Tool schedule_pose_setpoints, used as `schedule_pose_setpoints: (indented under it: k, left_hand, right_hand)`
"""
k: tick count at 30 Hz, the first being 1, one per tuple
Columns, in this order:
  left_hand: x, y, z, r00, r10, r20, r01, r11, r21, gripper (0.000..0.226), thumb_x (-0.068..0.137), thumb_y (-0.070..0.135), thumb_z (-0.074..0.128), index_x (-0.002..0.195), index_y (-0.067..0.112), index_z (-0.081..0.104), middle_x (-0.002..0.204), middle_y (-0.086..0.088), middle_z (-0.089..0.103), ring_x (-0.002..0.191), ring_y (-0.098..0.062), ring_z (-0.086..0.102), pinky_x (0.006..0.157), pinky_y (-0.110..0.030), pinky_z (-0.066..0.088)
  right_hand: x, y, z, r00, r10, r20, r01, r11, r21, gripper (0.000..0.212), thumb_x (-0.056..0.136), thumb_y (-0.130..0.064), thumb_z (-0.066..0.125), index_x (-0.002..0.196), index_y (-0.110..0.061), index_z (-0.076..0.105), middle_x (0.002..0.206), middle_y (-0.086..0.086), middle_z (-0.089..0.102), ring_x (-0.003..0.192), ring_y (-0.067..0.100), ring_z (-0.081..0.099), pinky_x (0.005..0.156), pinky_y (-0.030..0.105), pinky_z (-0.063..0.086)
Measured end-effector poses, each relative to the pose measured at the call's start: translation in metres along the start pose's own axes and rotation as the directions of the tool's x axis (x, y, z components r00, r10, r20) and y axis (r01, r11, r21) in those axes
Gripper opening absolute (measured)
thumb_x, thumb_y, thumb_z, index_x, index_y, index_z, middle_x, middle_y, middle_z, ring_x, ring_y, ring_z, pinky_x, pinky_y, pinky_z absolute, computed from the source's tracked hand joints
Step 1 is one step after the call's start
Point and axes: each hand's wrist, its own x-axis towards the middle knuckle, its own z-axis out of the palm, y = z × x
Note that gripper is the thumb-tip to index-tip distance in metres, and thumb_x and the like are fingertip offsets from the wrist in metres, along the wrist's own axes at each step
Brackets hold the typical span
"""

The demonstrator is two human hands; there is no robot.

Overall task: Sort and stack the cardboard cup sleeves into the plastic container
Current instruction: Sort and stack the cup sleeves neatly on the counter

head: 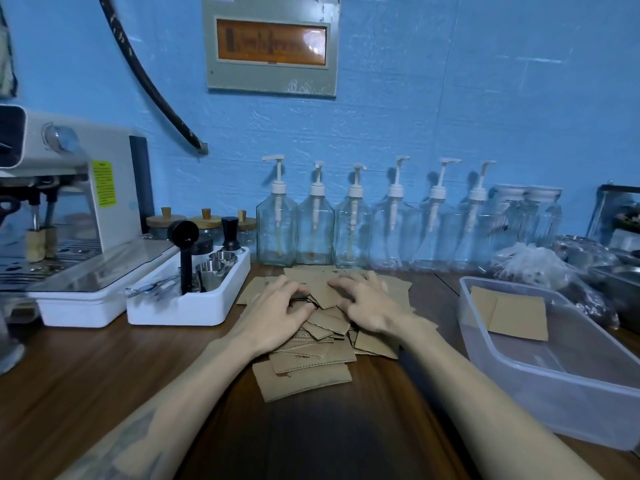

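both hands [323, 304] rest with bent fingers on the sleeves [311, 348], which look light and bendy; pinch the flat edges.

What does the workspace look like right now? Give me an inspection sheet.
Surface: dark wooden counter.
Job's things: loose pile of cardboard sleeves mid-counter; clear plastic container to its right, a few sleeves lying flat in its far end.
Clutter: white tool tray, espresso machine, row of empty pump bottles, plastic bags.
Grippers: left hand and right hand both rest on the pile, fingers curled into the sleeves.
Cables: black hose running down the wall.
Surroundings: blue wall, grey panel box.
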Motion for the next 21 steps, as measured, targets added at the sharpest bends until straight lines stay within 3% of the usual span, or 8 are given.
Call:
schedule_pose_setpoints:
  k: [4, 8, 12, 14, 17, 21]
  left_hand:
    - [0.0, -0.001, 0.0, 1.0, 0.004, 0.011, -0.005, 1.0, 0.008, 0.037, 0.096, 0.048, 0.052, 0.127, 0.028, 0.058, 0.116, 0.015, 0.048, 0.119, -0.011, 0.049, 0.104, -0.04, 0.041]
    - [0.0, -0.001, -0.001, 1.0, 0.02, 0.01, -0.02, 1.0, 0.007, 0.037, 0.096, 0.046, 0.052, 0.128, 0.027, 0.058, 0.116, 0.017, 0.048, 0.12, -0.009, 0.05, 0.105, -0.039, 0.041]
    - [-0.001, -0.001, -0.002, 1.0, 0.009, 0.014, -0.009, 1.0, -0.006, 0.04, 0.097, 0.045, 0.053, 0.131, 0.025, 0.056, 0.125, 0.013, 0.052, 0.122, -0.01, 0.051, 0.106, -0.04, 0.041]
    - [-0.002, 0.0, -0.003, 1.0, 0.007, 0.006, -0.006, 1.0, -0.009, 0.04, 0.096, 0.045, 0.053, 0.132, 0.026, 0.053, 0.127, 0.012, 0.052, 0.123, -0.011, 0.05, 0.106, -0.04, 0.041]
    - [-0.002, 0.0, -0.005, 0.999, 0.01, -0.037, -0.012, 0.998, -0.054, 0.042, 0.094, 0.041, 0.058, 0.133, 0.029, 0.048, 0.129, 0.011, 0.055, 0.122, -0.008, 0.049, 0.105, -0.038, 0.041]
    - [-0.002, 0.0, -0.006, 0.997, -0.038, -0.068, 0.02, 0.967, -0.253, 0.047, 0.092, 0.033, 0.066, 0.131, 0.029, 0.04, 0.11, 0.014, 0.059, 0.111, -0.004, 0.056, 0.098, -0.03, 0.044]
  right_hand:
    - [-0.003, 0.003, 0.001, 0.999, 0.016, 0.034, -0.017, 0.999, 0.043, 0.051, 0.099, -0.039, 0.043, 0.149, -0.034, 0.034, 0.157, -0.005, 0.032, 0.143, 0.019, 0.017, 0.113, 0.043, 0.012]
    - [-0.003, 0.005, 0.0, 0.999, 0.041, 0.002, -0.041, 0.996, 0.077, 0.061, 0.092, -0.054, 0.051, 0.146, -0.029, 0.036, 0.151, 0.0, 0.037, 0.141, 0.02, 0.027, 0.113, 0.044, 0.018]
    - [-0.002, 0.002, -0.004, 0.998, 0.04, -0.048, -0.036, 0.995, 0.097, 0.075, 0.081, -0.062, 0.065, 0.144, -0.028, 0.042, 0.126, 0.001, 0.039, 0.129, 0.022, 0.03, 0.108, 0.041, 0.026]
    - [-0.001, 0.002, -0.007, 0.996, 0.026, -0.087, -0.014, 0.99, 0.141, 0.072, 0.077, -0.052, 0.074, 0.14, -0.027, 0.048, 0.111, -0.002, 0.036, 0.116, 0.021, 0.036, 0.103, 0.038, 0.033]
    - [-0.002, -0.002, -0.014, 0.991, 0.035, -0.129, 0.015, 0.929, 0.369, 0.047, 0.084, -0.024, 0.076, 0.127, -0.022, 0.058, 0.106, -0.005, 0.04, 0.099, 0.024, 0.053, 0.083, 0.036, 0.054]
    - [-0.008, -0.007, -0.02, 0.983, 0.024, -0.182, 0.076, 0.849, 0.523, 0.029, 0.091, -0.006, 0.065, 0.11, -0.029, 0.066, 0.104, -0.007, 0.064, 0.09, 0.018, 0.065, 0.081, 0.039, 0.057]
